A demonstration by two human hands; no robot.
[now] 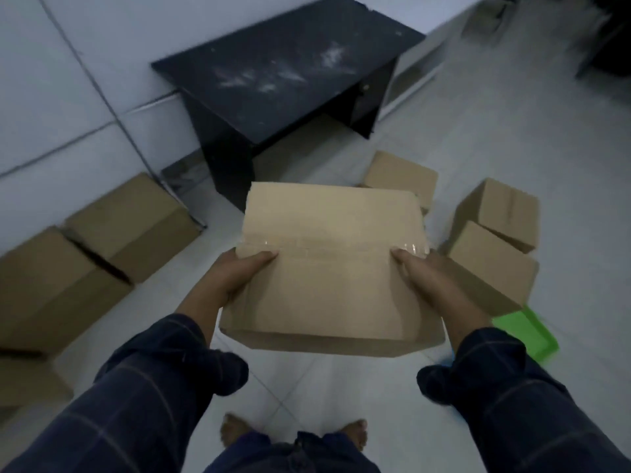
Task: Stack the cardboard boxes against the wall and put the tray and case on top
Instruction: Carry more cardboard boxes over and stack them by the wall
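Pale floor tiles (495, 138) and a white wall (68, 80) frame a dim room where a person carries a taped cardboard box (333, 268) at waist height, the left hand (239, 273) and right hand (421, 276) clamped on its opposite sides with thumbs pressed over the top. Larger boxes (99, 247) already line the wall to the left, the likely stacking place. Setting this one squarely on top calls for a level carry and flush edges. Three smaller boxes (495, 233) lie scattered on the floor to the right, and a green tray (526, 331) sits partly hidden behind the right forearm. What may be a blue item shows beside it, too blurred to identify. A dusty black desk (283, 76) stands ahead against the wall, clear of the path.
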